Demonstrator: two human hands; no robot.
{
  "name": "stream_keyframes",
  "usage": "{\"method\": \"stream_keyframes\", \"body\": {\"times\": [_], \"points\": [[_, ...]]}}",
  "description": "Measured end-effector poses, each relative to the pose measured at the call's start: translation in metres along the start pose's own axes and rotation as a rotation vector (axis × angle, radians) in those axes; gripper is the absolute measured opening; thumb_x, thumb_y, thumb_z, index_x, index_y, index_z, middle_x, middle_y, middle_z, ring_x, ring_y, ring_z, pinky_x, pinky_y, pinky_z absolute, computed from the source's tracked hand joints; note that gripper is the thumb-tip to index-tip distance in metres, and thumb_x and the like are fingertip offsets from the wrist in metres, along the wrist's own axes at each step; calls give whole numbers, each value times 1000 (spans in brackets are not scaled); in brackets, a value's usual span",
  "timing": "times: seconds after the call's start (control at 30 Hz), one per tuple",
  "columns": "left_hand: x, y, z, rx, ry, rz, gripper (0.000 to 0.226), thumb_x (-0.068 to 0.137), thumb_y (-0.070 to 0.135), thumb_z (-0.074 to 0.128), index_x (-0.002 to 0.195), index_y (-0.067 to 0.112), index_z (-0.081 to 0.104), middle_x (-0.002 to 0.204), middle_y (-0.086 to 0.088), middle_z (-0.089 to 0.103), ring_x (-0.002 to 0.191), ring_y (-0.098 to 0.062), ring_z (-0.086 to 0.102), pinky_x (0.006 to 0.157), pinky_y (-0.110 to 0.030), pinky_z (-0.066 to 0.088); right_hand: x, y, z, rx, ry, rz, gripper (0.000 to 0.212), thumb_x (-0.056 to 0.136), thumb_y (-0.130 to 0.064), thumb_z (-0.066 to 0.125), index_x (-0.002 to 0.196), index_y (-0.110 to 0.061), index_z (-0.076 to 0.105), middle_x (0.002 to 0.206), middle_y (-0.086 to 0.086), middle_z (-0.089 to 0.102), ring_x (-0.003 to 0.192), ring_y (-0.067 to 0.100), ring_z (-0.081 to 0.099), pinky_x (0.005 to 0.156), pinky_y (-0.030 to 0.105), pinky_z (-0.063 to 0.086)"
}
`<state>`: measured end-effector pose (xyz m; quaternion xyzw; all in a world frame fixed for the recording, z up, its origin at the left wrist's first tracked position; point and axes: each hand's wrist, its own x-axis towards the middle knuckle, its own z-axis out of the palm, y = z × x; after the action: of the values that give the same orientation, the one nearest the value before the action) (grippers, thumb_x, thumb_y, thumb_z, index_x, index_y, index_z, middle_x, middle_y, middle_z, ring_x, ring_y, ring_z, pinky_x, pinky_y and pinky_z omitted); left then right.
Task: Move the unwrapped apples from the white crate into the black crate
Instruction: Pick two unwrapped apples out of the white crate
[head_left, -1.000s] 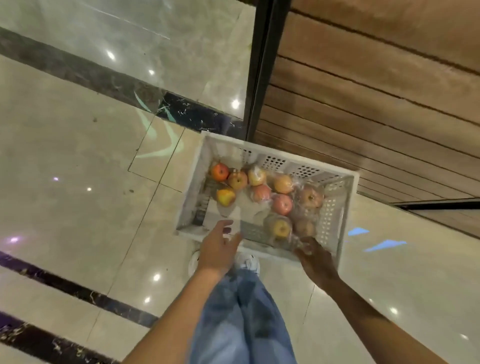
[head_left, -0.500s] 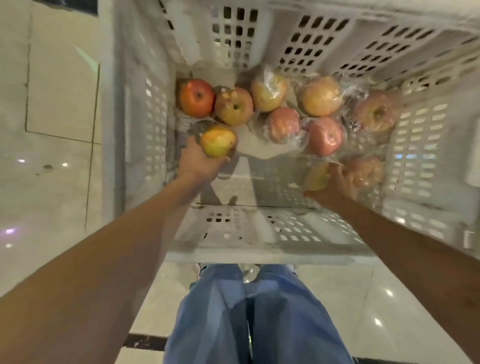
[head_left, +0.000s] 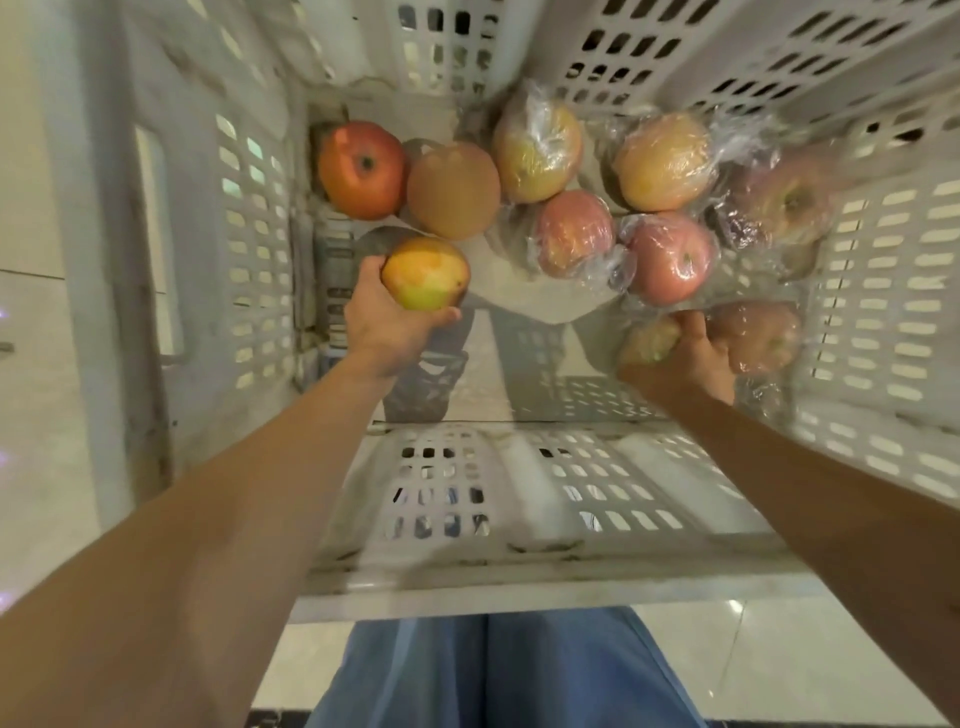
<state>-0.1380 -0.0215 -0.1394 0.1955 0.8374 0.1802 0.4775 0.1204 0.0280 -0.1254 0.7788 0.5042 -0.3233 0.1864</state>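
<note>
Yellow-green apple (head_left: 426, 274) in left hand (head_left: 387, 327); blurred apple (head_left: 649, 338) half hidden by right hand (head_left: 685, 366).

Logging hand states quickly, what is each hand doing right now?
Left hand: holds the unwrapped yellow-orange apple, fingers curled round it.
Right hand: grips a yellowish apple low in the white crate; wrapped or not, too blurred to tell.

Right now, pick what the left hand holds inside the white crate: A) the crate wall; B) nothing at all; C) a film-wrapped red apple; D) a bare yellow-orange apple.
D: the left hand curls round a bare yellow-orange apple with no film on it; the film-wrapped apples lie further right, where the right hand grips a yellowish apple.
</note>
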Motion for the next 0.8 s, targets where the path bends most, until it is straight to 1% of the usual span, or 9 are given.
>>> {"method": "stream_keyframes", "body": {"times": [0.2, 0.27, 0.33, 0.4, 0.5, 0.57, 0.63, 0.7, 0.8], "points": [[-32, -1, -14, 66, 4, -4, 81, 60, 21, 87, 128, 13, 44, 129, -9, 52, 117, -27, 50, 90, -33, 41, -24, -18, -2, 205, -97, 2, 74, 68, -31, 77, 131, -22, 39, 113, 5, 52, 94, 23, 49, 77, 31, 43], [-47, 1, -21, 58, -18, 3, 83, 58, 21, 87, 128, 14, 43, 128, -9, 52, 116, -27, 50, 90, -35, 42, -42, -27, -4, 334, -117, 34, 76, 62, -28, 81, 127, -23, 42, 112, 4, 53, 99, 26, 54, 81, 36, 51], [-63, 6, -29, 55, -52, 17, 84, 58, 22, 87, 129, 14, 43, 127, -8, 51, 115, -28, 50, 90, -36, 42, -60, -36, -10, 451, -140, 53, 74, 59, -25, 83, 122, -25, 45, 103, -2, 53, 101, 27, 57, 80, 46, 56], [-81, 12, -37, 32, -79, 52, 84, 57, 22, 88, 128, 15, 42, 120, -5, 51, 111, -26, 51, 88, -36, 44, -80, -43, -18, 584, -172, 88, 70, 62, -21, 83, 120, -26, 45, 98, -6, 50, 100, 26, 55, 78, 47, 56], [-115, 24, -52, 39, -50, 162, 82, 55, 21, 89, 125, 15, 45, 109, 2, 49, 99, -16, 47, 78, -28, 39, -112, -51, -35, 831, -245, 185, 58, 70, -19, 79, 114, -31, 43, 105, -3, 49, 101, 27, 54, 65, 37, 55], [-137, 30, -63, 79, -27, 265, 82, 54, 21, 89, 124, 15, 47, 115, -1, 52, 102, -16, 48, 79, -25, 35, -129, -51, -47, 966, -291, 207, 51, 74, -15, 75, 112, -30, 44, 110, 0, 51, 103, 28, 55, 65, 36, 54], [-157, 35, -75, 126, 3, 387, 81, 56, 17, 87, 126, 14, 47, 125, -6, 51, 110, -20, 49, 82, -22, 34, -144, -49, -57, 1030, -305, 198, 48, 76, -10, 72, 113, -27, 46, 106, -1, 55, 100, 26, 56, 69, 37, 53], [-171, 42, -84, 154, 62, 487, 80, 56, 11, 86, 127, 12, 48, 130, -10, 49, 115, -26, 50, 85, -24, 37, -155, -48, -69, 1074, -327, 181, 53, 78, -8, 71, 122, -23, 48, 111, 1, 58, 98, 25, 58, 71, 37, 53], [-185, 49, -96, 159, 163, 552, 80, 53, 9, 86, 124, 7, 49, 128, -15, 50, 116, -31, 52, 86, -27, 40, -166, -45, -81, 1131, -416, 132, 62, 74, -11, 74, 129, -24, 47, 122, 4, 60, 107, 26, 60, 76, 41, 54]]}}
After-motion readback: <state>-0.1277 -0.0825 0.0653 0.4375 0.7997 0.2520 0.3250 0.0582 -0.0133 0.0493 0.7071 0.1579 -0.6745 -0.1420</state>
